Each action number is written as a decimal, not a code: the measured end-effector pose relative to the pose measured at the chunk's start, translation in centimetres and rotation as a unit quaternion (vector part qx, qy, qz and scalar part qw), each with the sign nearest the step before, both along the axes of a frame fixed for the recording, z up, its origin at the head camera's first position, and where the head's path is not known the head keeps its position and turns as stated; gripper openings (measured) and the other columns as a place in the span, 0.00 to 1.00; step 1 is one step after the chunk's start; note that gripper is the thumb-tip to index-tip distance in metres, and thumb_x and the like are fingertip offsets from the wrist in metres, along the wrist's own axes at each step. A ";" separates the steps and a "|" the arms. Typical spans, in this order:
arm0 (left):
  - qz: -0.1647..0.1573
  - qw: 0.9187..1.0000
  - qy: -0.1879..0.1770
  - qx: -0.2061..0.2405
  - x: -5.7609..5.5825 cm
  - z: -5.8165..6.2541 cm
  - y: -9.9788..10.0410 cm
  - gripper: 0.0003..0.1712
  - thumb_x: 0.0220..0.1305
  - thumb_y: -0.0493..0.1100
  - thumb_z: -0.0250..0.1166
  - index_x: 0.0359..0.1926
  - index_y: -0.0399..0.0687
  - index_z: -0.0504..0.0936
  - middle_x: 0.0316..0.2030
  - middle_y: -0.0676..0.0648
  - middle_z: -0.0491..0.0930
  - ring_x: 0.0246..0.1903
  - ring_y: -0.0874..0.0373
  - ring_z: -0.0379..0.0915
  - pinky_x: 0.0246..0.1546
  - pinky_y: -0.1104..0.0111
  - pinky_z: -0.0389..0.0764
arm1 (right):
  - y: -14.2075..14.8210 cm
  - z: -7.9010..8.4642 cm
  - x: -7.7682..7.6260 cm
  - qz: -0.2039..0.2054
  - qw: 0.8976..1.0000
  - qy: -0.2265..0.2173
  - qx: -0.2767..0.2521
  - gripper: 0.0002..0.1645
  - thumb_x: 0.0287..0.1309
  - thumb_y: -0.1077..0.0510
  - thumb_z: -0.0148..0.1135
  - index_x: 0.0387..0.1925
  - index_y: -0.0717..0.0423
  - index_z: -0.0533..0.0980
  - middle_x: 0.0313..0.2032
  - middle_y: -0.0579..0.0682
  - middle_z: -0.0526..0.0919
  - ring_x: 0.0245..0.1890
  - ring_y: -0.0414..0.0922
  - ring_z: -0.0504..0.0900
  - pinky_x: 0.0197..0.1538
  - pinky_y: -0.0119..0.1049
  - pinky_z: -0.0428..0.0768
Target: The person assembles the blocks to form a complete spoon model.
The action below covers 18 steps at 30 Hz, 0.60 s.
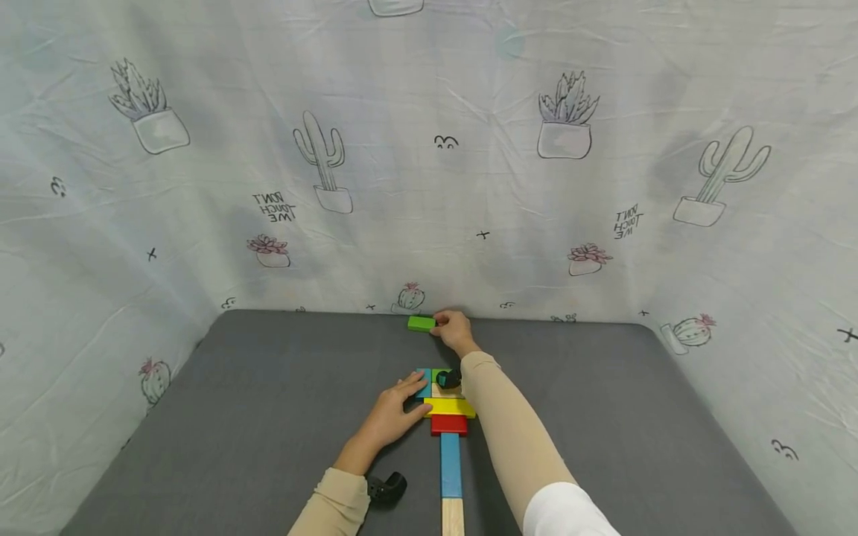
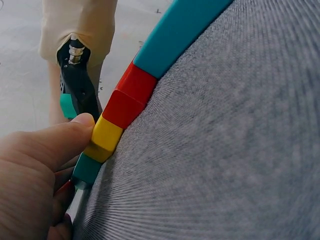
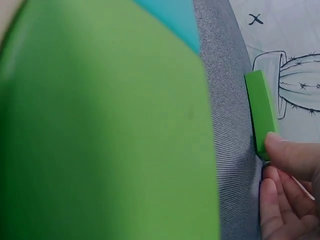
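Note:
My right hand (image 1: 456, 332) reaches to the far edge of the table and pinches the near end of a green block (image 1: 421, 324), the thumb (image 3: 280, 150) on it in the right wrist view. My left hand (image 1: 392, 412) rests with spread fingers beside a flat layout of blocks. Its fingertips touch a blue block (image 1: 424, 384), and the thumb (image 2: 75, 132) lies against the end of a yellow block (image 2: 105, 137). Nearer me, a red block (image 1: 449, 424), a long blue block (image 1: 451, 465) and a plain wood block (image 1: 452, 517) continue the line.
A second green block (image 1: 439, 374) and a pale wood block (image 1: 445, 391), partly hidden by the right wrist's camera, lie within the layout. The grey tabletop (image 1: 268, 417) ends at a hanging cloth (image 1: 415, 186) printed with cacti.

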<state>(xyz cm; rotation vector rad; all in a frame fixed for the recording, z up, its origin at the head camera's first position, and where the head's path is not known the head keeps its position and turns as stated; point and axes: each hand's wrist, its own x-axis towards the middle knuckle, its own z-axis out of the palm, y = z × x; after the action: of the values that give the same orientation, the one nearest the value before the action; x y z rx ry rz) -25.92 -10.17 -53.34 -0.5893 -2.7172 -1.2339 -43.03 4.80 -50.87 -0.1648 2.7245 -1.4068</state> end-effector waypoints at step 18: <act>0.001 1.000 -0.003 -0.001 -0.2 -0.1 0.0 0.31 0.62 0.50 0.65 0.63 0.42 0.72 0.67 0.44 0.64 0.67 0.44 0.59 0.67 0.50 0.60 | 2.4 1.9 1.5 0.025 0.987 -0.008 -0.161 0.23 0.58 0.62 0.64 0.56 0.59 0.75 0.55 0.58 0.77 0.57 0.53 0.75 0.58 0.45 0.77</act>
<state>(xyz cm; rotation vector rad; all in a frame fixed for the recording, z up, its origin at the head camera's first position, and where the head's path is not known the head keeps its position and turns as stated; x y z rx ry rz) -26.12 -10.16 -53.48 -0.5851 -2.7237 -1.2342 -41.52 7.17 -48.95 -0.2357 2.4429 -1.8149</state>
